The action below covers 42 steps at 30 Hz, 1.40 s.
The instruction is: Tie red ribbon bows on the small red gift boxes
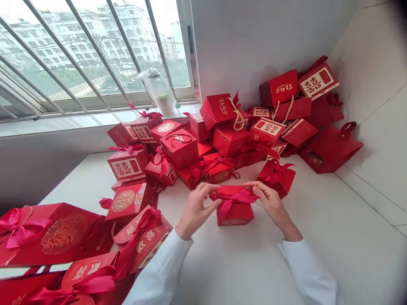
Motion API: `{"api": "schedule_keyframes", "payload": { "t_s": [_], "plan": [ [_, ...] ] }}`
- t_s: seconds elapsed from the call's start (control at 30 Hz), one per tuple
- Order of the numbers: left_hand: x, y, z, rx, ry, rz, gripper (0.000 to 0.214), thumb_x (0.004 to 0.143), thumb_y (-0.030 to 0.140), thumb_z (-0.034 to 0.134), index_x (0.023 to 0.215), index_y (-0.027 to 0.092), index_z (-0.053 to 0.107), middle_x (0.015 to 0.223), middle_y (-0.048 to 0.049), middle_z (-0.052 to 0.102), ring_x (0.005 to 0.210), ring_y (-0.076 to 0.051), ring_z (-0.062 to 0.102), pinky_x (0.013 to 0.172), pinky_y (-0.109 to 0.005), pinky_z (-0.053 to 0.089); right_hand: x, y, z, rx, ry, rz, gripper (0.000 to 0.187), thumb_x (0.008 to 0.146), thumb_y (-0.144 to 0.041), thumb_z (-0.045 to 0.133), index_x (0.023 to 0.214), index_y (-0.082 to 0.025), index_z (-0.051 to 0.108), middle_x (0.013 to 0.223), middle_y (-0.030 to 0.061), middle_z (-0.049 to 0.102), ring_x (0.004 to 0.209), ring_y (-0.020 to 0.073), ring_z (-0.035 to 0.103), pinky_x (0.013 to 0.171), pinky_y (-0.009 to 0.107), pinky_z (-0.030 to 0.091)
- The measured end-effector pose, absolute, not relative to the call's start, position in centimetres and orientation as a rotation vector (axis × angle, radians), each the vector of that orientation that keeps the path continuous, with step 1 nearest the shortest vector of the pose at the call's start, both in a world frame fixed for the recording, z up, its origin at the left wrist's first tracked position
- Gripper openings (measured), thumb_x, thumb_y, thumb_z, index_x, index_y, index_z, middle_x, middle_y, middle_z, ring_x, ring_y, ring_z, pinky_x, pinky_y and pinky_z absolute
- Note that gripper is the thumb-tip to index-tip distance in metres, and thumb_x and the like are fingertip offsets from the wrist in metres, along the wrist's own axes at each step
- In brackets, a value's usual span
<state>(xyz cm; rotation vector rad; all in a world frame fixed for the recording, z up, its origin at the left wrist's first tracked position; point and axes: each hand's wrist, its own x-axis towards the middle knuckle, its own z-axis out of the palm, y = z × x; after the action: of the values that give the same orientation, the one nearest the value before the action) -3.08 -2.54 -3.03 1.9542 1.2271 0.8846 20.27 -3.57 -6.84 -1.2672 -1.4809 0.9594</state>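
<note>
A small red gift box (235, 217) stands on the white tabletop in front of me, tied on top with a dark pink ribbon bow (237, 198). My left hand (199, 207) is at the bow's left side, its thumb and fingers closed around the ribbon there. On the opposite side, my right hand (270, 203) pinches the ribbon between thumb and fingers. The fingertips partly cover the bow's ends. Just behind my right hand sits another red box with a bow (278, 176).
Many red gift boxes (179, 148) are piled against the wall, some with rope handles. Larger ribboned boxes (41, 235) lie at the left. A red bag (330, 148) leans at the right wall. A clear plastic container (160, 93) stands on the sill by the barred window.
</note>
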Motion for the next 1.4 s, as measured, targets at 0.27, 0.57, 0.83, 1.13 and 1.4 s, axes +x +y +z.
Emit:
{"api": "schedule_keyframes", "payload": {
  "t_s": [0.27,0.57,0.83,1.13,1.4],
  "plan": [
    [-2.2,-0.4,-0.4,1.87,1.227,0.544,0.024,0.089,0.031,0.047,0.072,0.017,0.056,0.066,0.0027,0.052,0.061,-0.009,0.042,0.055,-0.02,0.032,19.7,-3.1,-5.1,-1.327,-1.478,0.993,0.019,0.082,-0.038,0.063,0.091,-0.022,0.067,0.077,-0.0002,0.063,0.068,0.0142,0.056,0.062,0.024,0.045],
    [-2.0,1.5,-0.6,1.755,1.173,0.399,0.03,0.09,0.041,0.042,0.074,0.018,0.053,0.057,0.005,0.045,0.053,-0.009,0.036,0.049,-0.021,0.026,19.2,-3.5,-5.9,-1.316,-1.389,0.82,0.011,0.085,-0.028,0.06,0.094,-0.023,0.064,0.074,-0.0021,0.062,0.066,0.0114,0.057,0.062,0.021,0.047],
    [-1.1,0.7,-0.1,2.115,1.269,0.612,0.013,0.085,0.032,0.059,0.081,0.021,0.065,0.083,0.0004,0.058,0.079,-0.014,0.051,0.07,-0.025,0.037,19.3,-4.1,-5.2,-1.284,-1.584,0.437,0.012,0.085,-0.033,0.061,0.092,-0.023,0.061,0.086,0.0028,0.061,0.08,0.0181,0.057,0.075,0.032,0.046],
    [-0.5,0.2,-1.2,2.169,1.151,0.411,0.008,0.077,0.026,0.07,0.084,0.022,0.066,0.083,-0.0017,0.059,0.086,-0.02,0.046,0.071,-0.028,0.039,18.8,-4.1,-4.6,-1.368,-1.763,0.308,0.023,0.087,-0.022,0.057,0.065,-0.023,0.053,0.062,-0.0001,0.056,0.064,0.0167,0.048,0.064,0.031,0.041],
    [-0.6,0.3,-1.3,2.17,1.129,0.396,0.008,0.078,0.027,0.069,0.085,0.023,0.066,0.082,-0.001,0.058,0.09,-0.02,0.045,0.071,-0.028,0.039,19.9,-4.3,-4.7,-1.409,-1.847,0.438,0.022,0.082,-0.035,0.067,0.07,-0.022,0.054,0.063,-0.0023,0.056,0.06,0.014,0.048,0.06,0.027,0.039]
  ]
}}
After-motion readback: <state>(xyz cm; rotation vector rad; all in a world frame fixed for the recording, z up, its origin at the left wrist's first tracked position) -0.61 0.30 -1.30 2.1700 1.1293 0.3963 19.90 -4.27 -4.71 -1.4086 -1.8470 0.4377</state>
